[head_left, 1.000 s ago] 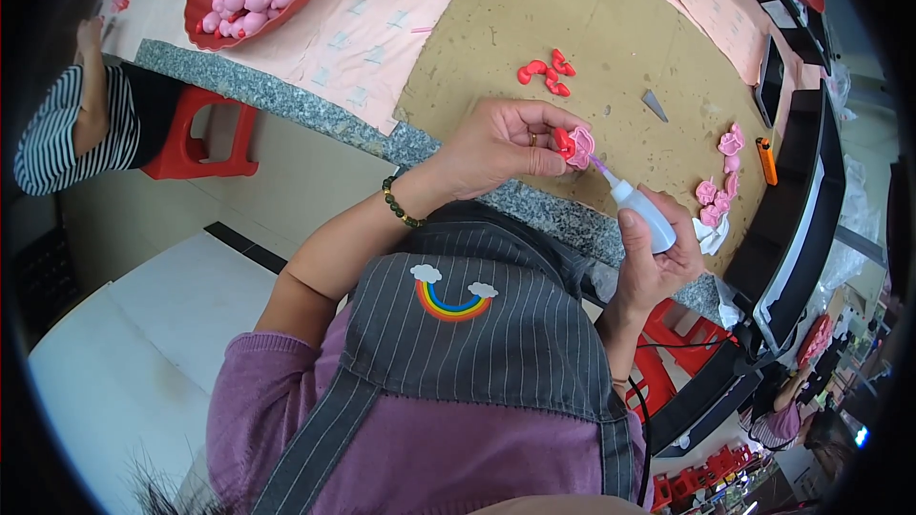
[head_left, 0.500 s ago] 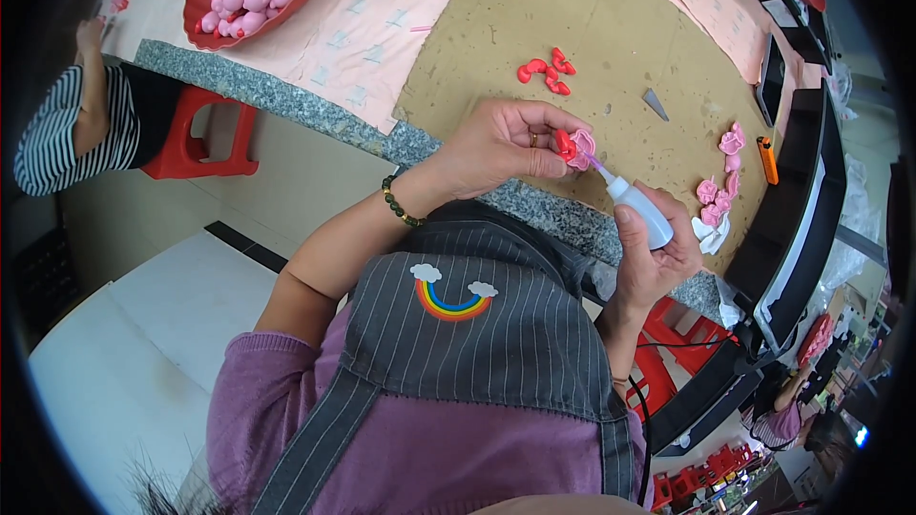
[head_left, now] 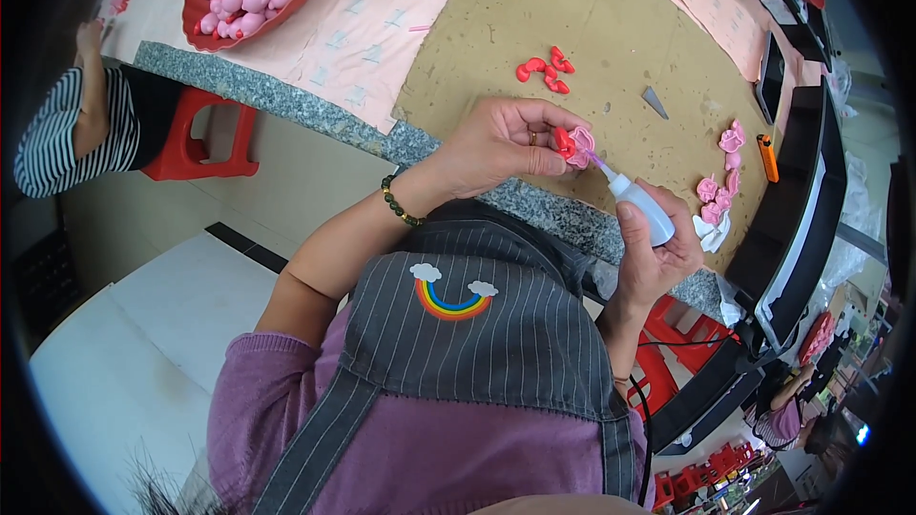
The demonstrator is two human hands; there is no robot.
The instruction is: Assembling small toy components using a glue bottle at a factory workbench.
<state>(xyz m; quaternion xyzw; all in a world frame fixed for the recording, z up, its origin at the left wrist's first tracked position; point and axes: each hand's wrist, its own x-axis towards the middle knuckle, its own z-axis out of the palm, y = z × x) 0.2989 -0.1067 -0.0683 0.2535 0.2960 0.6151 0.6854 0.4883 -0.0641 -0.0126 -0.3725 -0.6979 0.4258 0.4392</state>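
Observation:
My left hand (head_left: pixel 510 148) pinches a small red and pink plastic piece (head_left: pixel 578 147) between thumb and fingers, above the table's front edge. The piece's pink, hollow-looking side faces right. My right hand (head_left: pixel 660 246) is wrapped round a pale squeeze bottle (head_left: pixel 643 214) with a narrow purple nozzle, tilted so that the tip is at the pink side. Whether liquid comes out is too small to tell. Beyond my hands, several loose red pieces (head_left: pixel 547 70) lie on the brown board (head_left: pixel 496 48). Pink flower-like pieces (head_left: pixel 718 193) lie to the right of the bottle.
A red basin (head_left: pixel 198 14) of pink and red pieces stands far left. On the board are a grey pointed blade (head_left: pixel 655 102) and an orange cutter (head_left: pixel 768 159). A black rack (head_left: pixel 792 219) borders the right side. Another person in a striped top (head_left: pixel 72 133) is at left.
Almost nothing differs. The bottle and my right hand have shifted very slightly, with the nozzle still at the pink piece.

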